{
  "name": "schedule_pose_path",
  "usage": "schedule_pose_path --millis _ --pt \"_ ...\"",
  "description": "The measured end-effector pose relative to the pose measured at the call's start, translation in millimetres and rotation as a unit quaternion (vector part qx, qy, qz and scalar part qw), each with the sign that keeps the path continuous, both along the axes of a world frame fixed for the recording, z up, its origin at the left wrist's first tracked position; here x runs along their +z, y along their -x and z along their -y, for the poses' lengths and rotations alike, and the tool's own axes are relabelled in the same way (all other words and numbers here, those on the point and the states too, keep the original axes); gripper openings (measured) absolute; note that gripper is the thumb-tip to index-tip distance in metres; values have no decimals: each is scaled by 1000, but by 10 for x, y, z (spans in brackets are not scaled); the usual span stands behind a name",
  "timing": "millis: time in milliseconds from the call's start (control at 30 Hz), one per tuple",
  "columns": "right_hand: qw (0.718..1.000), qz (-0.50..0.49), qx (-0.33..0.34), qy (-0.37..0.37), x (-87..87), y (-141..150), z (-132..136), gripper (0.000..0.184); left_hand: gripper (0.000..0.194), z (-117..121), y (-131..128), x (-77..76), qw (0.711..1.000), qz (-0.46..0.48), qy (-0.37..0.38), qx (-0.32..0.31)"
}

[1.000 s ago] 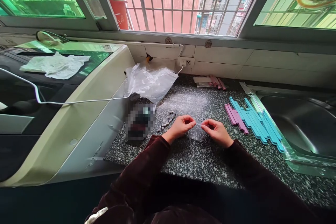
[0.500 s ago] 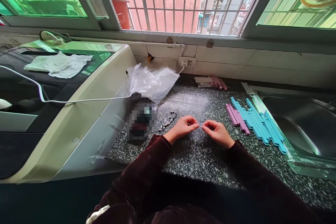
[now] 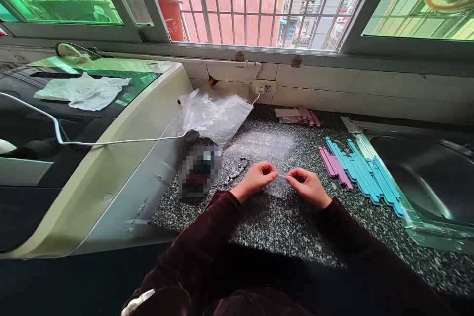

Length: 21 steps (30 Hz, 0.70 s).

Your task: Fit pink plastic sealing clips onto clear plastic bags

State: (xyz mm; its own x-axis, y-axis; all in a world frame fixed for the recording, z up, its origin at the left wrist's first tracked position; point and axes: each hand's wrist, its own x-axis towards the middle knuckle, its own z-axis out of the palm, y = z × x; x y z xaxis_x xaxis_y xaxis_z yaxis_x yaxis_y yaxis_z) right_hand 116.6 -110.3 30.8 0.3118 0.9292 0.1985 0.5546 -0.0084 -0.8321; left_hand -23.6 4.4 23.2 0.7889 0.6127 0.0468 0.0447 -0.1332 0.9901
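A small clear plastic bag (image 3: 277, 187) hangs between my hands, its upper edge stretched between my fingertips above the speckled countertop. My left hand (image 3: 258, 177) is closed, thumb and fingers pinching the bag's upper left corner. On the other side, my right hand (image 3: 308, 188) pinches the upper right corner in the same way. The bag is see-through, so its lower outline and whether its mouth is parted are hard to make out. Left of my left hand lies a beaded string (image 3: 237, 172). Pink strips (image 3: 335, 167) and several turquoise strips (image 3: 361, 170) lie to the right of my right hand.
A sink (image 3: 425, 173) borders the counter on the right. Large plastic bags (image 3: 218, 113) lie near the wall, with more pink strips and clear packets (image 3: 291, 116) at the back. A pale machine (image 3: 148, 148) stands left, a white cable (image 3: 122, 142) crossing it. A blurred-out object (image 3: 200, 170) sits beside it.
My fingertips have drawn slightly apart, and the clear bag's upper edge now shows stretched between them. Both hands keep their pinch. Everything else on the counter stays put.
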Motion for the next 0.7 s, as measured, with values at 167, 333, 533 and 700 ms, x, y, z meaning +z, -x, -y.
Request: schedule_pose_path --millis 167,333,533,700 --pt "1000 13 2 -5 10 11 2 22 16 12 4 37 1000 -8 11 -15" --pt "1000 18 4 -7 20 29 3 21 16 35 4 32 1000 1 23 -16" --pt "1000 29 0 -8 26 22 1 22 13 28 -5 32 1000 -2 21 -15" --pt "999 35 -4 -6 13 27 -4 24 11 32 -6 39 1000 -11 5 -13"
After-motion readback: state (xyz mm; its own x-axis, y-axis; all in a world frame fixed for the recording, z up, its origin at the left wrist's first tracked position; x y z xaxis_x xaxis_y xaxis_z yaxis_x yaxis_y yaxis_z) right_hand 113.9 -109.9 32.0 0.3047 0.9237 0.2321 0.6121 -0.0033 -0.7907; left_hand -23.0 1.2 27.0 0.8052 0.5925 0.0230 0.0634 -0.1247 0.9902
